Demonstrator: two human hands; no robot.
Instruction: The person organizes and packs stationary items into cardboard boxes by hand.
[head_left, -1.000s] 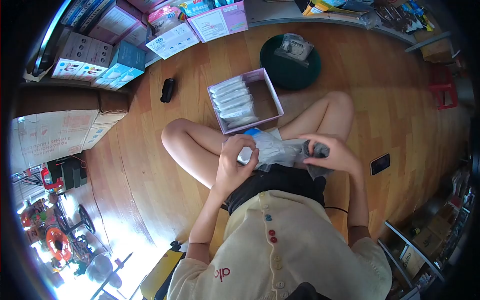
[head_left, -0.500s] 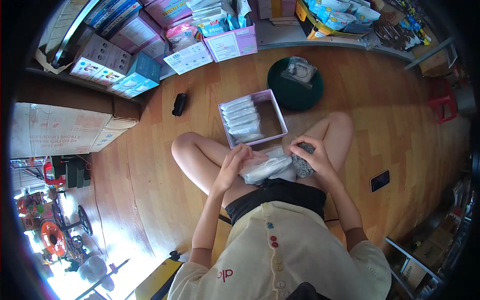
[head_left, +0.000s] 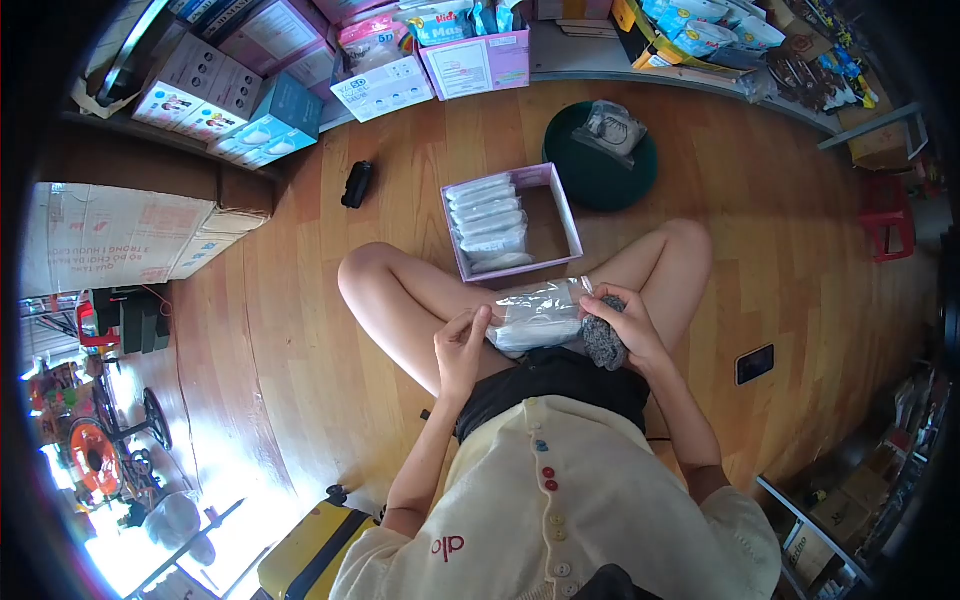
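A clear plastic bag (head_left: 545,300) with a white folded item inside is stretched across my lap between my two hands. My left hand (head_left: 461,348) is closed, thumb and fingers pinching the bag's left edge. At the other end, my right hand (head_left: 628,322) grips the bag's right edge and also keeps a grey fuzzy cloth (head_left: 604,345) bunched under its fingers. Just beyond my lap, an open lilac box (head_left: 573,225) holds a row of white wrapped packets (head_left: 487,218) along its left side.
A dark green round stool (head_left: 600,180) bears a clear packet (head_left: 612,132). A black object (head_left: 357,185) lies on the wooden floor at left, a phone (head_left: 755,364) at right. Shelves with boxes (head_left: 480,66) line the back; a large carton (head_left: 120,235) stands left.
The bag, crumpled before, is now spread flat and taut. My left hand has moved slightly left and down. The view has shifted a little.
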